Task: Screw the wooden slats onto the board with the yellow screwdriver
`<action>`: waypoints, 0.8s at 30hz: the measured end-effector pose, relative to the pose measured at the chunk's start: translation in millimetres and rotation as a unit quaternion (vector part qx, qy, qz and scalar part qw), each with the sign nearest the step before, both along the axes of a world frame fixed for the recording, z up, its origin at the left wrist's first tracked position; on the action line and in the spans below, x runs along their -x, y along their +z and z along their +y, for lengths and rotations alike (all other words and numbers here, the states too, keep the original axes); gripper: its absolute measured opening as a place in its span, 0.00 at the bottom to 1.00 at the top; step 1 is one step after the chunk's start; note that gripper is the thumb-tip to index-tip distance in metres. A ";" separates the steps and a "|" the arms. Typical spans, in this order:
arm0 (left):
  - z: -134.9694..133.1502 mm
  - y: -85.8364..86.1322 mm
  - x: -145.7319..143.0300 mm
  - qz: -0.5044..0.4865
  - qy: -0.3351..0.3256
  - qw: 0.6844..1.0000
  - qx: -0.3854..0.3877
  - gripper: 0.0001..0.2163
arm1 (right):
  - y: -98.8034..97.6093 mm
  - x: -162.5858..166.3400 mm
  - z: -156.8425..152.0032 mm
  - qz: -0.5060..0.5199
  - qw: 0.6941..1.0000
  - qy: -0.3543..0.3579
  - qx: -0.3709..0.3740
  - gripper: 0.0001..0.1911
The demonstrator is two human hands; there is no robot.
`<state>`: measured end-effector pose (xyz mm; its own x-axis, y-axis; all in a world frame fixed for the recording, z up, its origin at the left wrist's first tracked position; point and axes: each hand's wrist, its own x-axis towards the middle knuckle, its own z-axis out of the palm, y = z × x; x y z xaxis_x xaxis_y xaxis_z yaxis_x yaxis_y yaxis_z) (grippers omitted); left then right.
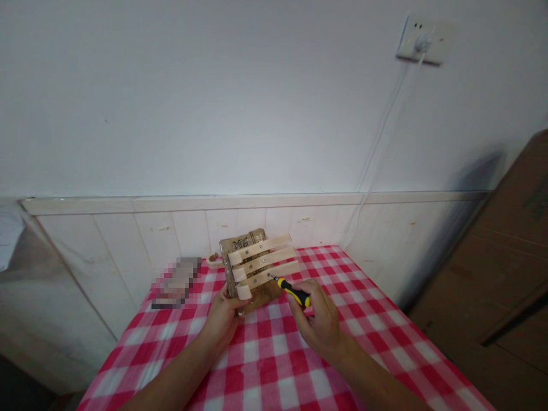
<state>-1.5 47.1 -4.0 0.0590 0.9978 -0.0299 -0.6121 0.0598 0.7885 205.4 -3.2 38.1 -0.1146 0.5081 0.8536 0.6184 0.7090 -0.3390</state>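
Three pale wooden slats (257,264), fitted with screws, lie side by side across a brown wrapped package (265,294) at the far middle of the desk (274,365), which bears a red-and-white checked cloth. The left hand (222,317) grasps the package at its near left corner, thumb by the end of the nearest slat. The right hand (319,317) grips a yellow-and-black screwdriver (295,292), its tip at the right-hand screw of that slat. A pixelated object (177,283) lies to the left.
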 end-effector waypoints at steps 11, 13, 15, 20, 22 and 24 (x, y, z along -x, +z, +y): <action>-3.1 2.4 -3.5 0.008 -0.001 1.000 0.001 0.24 | -2.2 -0.1 3.5 -0.019 1.000 0.005 -0.008 0.10; -3.5 3.3 -3.8 0.007 -0.001 1.000 0.001 0.24 | -0.7 0.2 3.6 -0.021 1.000 0.004 -0.008 0.10; -4.0 4.4 -4.1 0.004 -0.002 1.000 -0.001 0.24 | 1.7 0.0 3.6 -0.032 0.999 0.010 -0.008 0.11; -4.2 5.8 -5.2 0.009 -0.002 1.000 -0.012 0.26 | 8.1 -3.3 3.7 -0.070 0.997 0.038 -0.009 0.12; -3.8 5.6 -5.6 0.010 -0.007 1.000 -0.017 0.26 | 8.7 -4.4 4.3 -0.073 0.996 0.042 -0.008 0.12; -3.2 4.9 -5.9 0.012 -0.015 1.000 -0.018 0.26 | 7.5 -4.8 5.2 -0.069 0.997 0.040 -0.012 0.12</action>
